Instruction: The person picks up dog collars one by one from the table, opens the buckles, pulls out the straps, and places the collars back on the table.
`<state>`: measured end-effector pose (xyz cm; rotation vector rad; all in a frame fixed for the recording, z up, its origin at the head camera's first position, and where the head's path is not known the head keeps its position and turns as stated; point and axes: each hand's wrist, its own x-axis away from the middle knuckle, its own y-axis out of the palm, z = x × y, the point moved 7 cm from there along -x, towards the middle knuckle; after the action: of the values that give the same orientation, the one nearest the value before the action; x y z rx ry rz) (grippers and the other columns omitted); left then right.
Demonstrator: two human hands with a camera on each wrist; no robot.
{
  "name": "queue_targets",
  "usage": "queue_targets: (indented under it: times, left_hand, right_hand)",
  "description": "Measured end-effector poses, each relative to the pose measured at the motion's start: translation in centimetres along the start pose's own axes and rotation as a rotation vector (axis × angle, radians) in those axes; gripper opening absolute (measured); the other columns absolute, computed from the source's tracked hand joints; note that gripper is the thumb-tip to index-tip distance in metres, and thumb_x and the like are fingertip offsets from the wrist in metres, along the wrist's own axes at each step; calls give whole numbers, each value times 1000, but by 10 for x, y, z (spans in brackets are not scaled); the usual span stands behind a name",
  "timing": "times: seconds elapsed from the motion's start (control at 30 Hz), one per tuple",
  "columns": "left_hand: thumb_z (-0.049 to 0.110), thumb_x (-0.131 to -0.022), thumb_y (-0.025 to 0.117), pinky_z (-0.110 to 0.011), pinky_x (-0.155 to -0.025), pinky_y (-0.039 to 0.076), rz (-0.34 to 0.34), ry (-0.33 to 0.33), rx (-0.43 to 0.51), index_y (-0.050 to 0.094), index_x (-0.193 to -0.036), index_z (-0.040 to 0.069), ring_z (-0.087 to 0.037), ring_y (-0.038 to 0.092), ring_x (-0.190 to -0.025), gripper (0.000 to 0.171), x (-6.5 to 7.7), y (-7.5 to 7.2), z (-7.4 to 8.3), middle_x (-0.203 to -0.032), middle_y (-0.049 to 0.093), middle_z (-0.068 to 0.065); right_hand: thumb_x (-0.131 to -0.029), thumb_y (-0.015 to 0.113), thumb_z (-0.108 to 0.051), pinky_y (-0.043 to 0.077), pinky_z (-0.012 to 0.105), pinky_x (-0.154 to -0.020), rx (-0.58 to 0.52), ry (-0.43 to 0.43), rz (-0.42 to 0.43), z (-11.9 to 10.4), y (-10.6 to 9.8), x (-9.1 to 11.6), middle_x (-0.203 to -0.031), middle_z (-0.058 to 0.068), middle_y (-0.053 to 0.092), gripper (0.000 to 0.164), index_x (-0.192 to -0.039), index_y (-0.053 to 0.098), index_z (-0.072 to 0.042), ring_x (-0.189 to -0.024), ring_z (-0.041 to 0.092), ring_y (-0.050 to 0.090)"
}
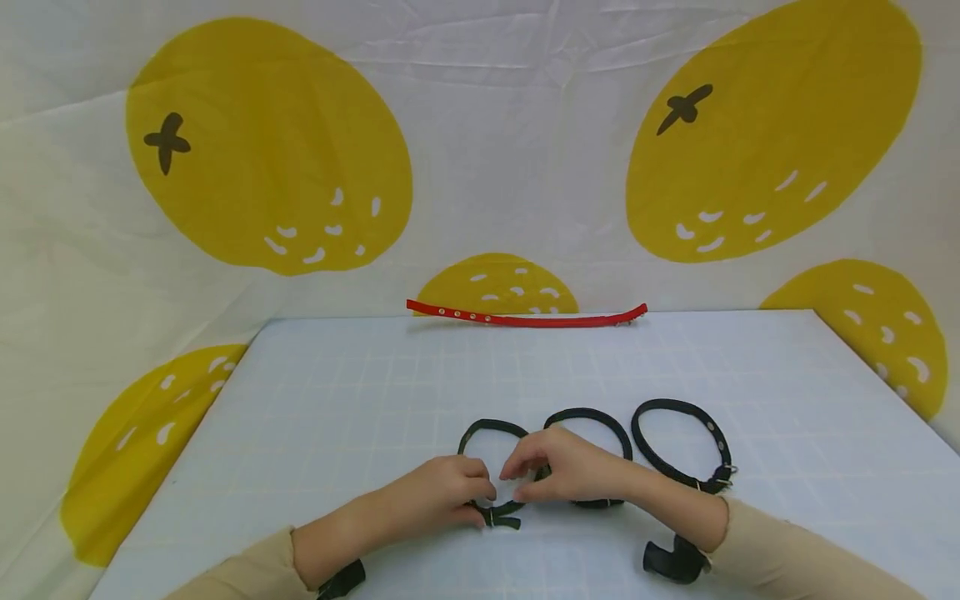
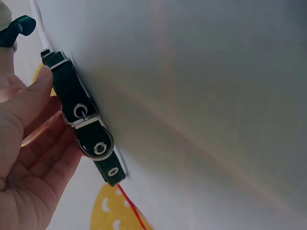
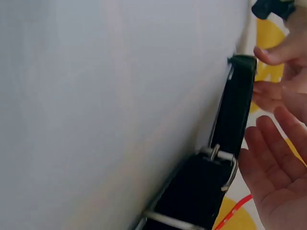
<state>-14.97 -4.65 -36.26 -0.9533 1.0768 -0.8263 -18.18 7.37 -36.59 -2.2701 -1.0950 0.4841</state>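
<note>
Pale worktop (image 1: 330, 375) met a yellow-printed cloth (image 1: 510, 133). At lower centre of the frame, my left hand (image 1: 427, 496) pinched the dark collar (image 1: 491, 424); my right hand (image 1: 573, 467) hung loose beside it, holding nothing. Careless pulling could, I judged, loosen its buckle (image 2: 87, 120).

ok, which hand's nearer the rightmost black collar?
Right: the right hand is left of the rightmost collar, partly covering the middle collar; the left hand is farther left, at the leftmost collar.
</note>
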Motion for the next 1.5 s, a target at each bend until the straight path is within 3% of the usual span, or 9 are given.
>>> queue_targets:
  times: [0.27,0.5,0.87,1.13,1.33,1.5]
  left_hand:
    - [25,-72,78,-8,-73,41,-34,-12,-11,66,-90,14,-3,52,-78,24,1,6,0,-89,57,5]
    - [23,-75,76,-8,-70,40,-73,-37,-38,67,-81,13,-1,49,-74,15,1,8,-1,-83,56,7]
    - [17,-79,74,-11,-73,42,-12,-30,-91,62,-84,12,-4,50,-78,13,6,2,1,-86,55,7]
    - [12,-81,72,-6,-74,39,50,-51,-4,62,-87,13,-3,50,-78,12,5,-17,-3,-87,55,7]
    - [12,-81,71,-7,-75,41,101,-62,57,62,-90,11,-4,52,-81,13,1,-31,-6,-89,56,6]
    - [15,-84,69,-12,-74,43,114,-161,125,61,-91,11,-5,51,-80,11,-2,-38,-12,-88,56,7]
  right_hand:
    - [-77,73,-6,47,13,-71,246,-165,-26,-17,18,-1,-87,-6,66,17,-93,71,-10,-82,-1,59]
    - [-75,72,-4,40,5,-66,360,-172,-4,-18,23,-4,-78,-8,63,12,-85,71,-10,-72,-3,54]
    - [-81,68,1,43,7,-68,337,-169,-6,-20,20,-3,-84,-8,65,16,-92,72,-10,-79,-5,56]
    - [-82,65,4,45,8,-71,352,-205,65,-30,7,-1,-89,-6,66,19,-94,71,-9,-83,-2,59]
    - [-83,66,2,47,12,-69,336,-148,87,-36,-6,1,-90,-6,65,20,-99,71,-9,-79,-1,56]
    - [-83,65,1,50,19,-72,320,-138,119,-43,-21,5,-95,-6,66,23,-103,70,-9,-80,2,57]
